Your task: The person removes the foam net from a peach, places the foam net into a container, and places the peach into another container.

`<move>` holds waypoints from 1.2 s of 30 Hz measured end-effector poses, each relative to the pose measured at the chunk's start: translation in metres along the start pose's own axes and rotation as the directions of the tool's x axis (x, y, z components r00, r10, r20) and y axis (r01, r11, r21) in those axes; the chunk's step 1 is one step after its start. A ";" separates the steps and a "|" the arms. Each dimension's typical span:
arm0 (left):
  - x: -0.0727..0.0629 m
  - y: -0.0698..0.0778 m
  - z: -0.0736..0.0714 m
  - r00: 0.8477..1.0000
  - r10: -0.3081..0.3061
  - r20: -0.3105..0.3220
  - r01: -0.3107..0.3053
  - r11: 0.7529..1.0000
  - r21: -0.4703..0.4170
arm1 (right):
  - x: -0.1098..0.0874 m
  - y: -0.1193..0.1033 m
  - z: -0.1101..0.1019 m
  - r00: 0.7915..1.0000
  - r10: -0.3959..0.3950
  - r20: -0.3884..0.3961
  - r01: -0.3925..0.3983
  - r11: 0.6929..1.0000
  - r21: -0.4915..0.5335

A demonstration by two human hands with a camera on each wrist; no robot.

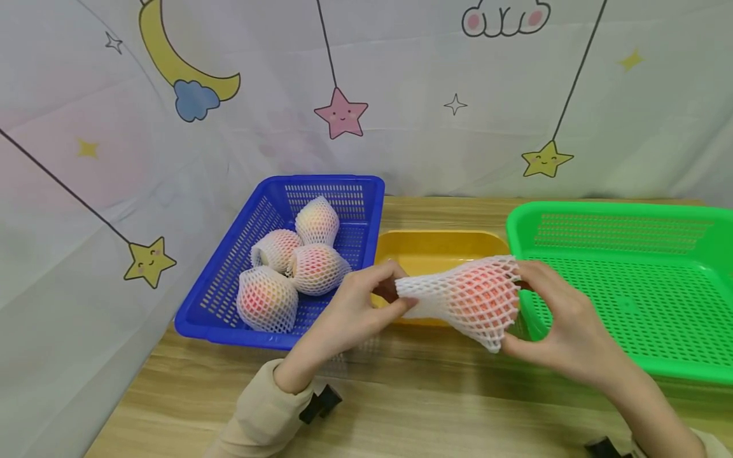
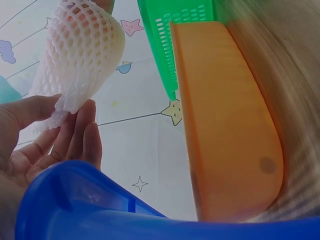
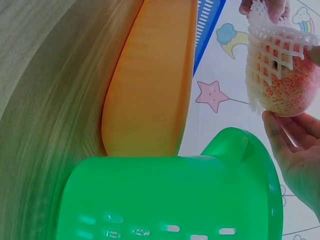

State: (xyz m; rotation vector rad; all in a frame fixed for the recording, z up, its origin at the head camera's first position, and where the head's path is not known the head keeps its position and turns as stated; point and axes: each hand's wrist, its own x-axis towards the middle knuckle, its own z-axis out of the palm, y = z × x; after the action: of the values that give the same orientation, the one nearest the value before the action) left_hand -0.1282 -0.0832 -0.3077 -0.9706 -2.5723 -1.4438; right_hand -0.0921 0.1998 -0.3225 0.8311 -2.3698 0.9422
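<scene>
Above the yellow tub, a round red-speckled fruit (image 3: 290, 92), apple-like, sits partly inside a white foam net sleeve (image 1: 435, 292). My left hand (image 1: 361, 296) pinches the narrow, gathered end of the sleeve between thumb and fingers, as the left wrist view also shows. At the wide end, my right hand (image 1: 564, 324) holds the fruit, thumb below and fingers above. In the right wrist view the lower side of the fruit is bare, with the net edge around its upper part. Several fruits in foam nets (image 1: 267, 299) lie in the blue basket (image 1: 229, 337).
Left of the hands stands the blue basket, with the yellow tub (image 1: 438, 242) in the middle and a green basket (image 1: 624, 305) on the right. All rest on a wooden table (image 1: 424, 394). A patterned cloth (image 1: 412, 146) hangs behind.
</scene>
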 end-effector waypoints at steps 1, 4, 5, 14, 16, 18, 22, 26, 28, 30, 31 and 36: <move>0.000 0.000 0.000 1.000 0.001 -0.001 -0.001 1.000 -0.001 | 0.000 0.000 0.000 1.000 0.012 0.007 -0.012 1.000 0.001; 0.000 -0.001 0.000 1.000 0.003 -0.002 -0.003 1.000 -0.001 | 0.000 0.000 -0.001 0.999 0.027 0.018 -0.026 0.999 -0.018; 0.000 -0.001 0.000 1.000 0.004 -0.002 -0.004 1.000 -0.002 | 0.000 0.000 -0.002 1.000 0.025 0.017 -0.024 0.999 -0.025; 0.001 0.000 0.000 1.000 -0.003 -0.001 0.003 1.000 -0.001 | 0.001 0.002 -0.005 1.000 -0.005 0.007 0.005 0.999 -0.042; 0.001 -0.001 0.000 1.000 0.000 -0.003 0.000 1.000 -0.003 | 0.001 0.002 -0.006 1.000 -0.023 -0.004 0.023 0.999 -0.035; 0.001 -0.001 0.000 1.000 0.001 -0.004 -0.001 1.000 -0.004 | 0.002 0.003 -0.006 0.999 -0.037 -0.012 0.037 0.999 -0.030; 0.001 -0.001 -0.001 1.000 0.000 -0.011 0.000 1.000 0.000 | 0.002 0.004 -0.008 0.999 -0.049 -0.015 0.048 0.999 -0.024; 0.001 -0.002 -0.001 1.000 0.008 -0.019 -0.008 1.000 0.004 | 0.002 0.004 -0.010 0.999 -0.044 0.004 0.045 0.998 -0.044; 0.001 -0.002 -0.001 1.000 0.013 -0.020 -0.013 1.000 0.005 | 0.002 0.005 -0.011 0.999 -0.044 0.014 0.045 0.998 -0.048; 0.001 -0.003 -0.001 1.000 0.020 -0.021 -0.020 1.000 0.005 | 0.002 0.006 -0.012 0.999 -0.046 0.019 0.047 0.998 -0.051; 0.001 -0.003 -0.001 1.000 0.022 -0.022 -0.022 1.000 0.005 | 0.002 0.006 -0.013 0.999 -0.047 0.022 0.048 0.998 -0.051; 0.002 -0.003 0.000 0.999 0.027 -0.033 -0.026 1.000 0.010 | 0.001 0.007 -0.016 0.998 -0.047 0.032 0.049 0.997 -0.052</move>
State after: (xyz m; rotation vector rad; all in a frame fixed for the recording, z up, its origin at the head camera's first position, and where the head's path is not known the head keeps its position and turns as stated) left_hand -0.1314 -0.0837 -0.3092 -0.9675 -2.5316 -1.4269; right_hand -0.0952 0.2149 -0.3146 0.8835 -2.3788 0.8494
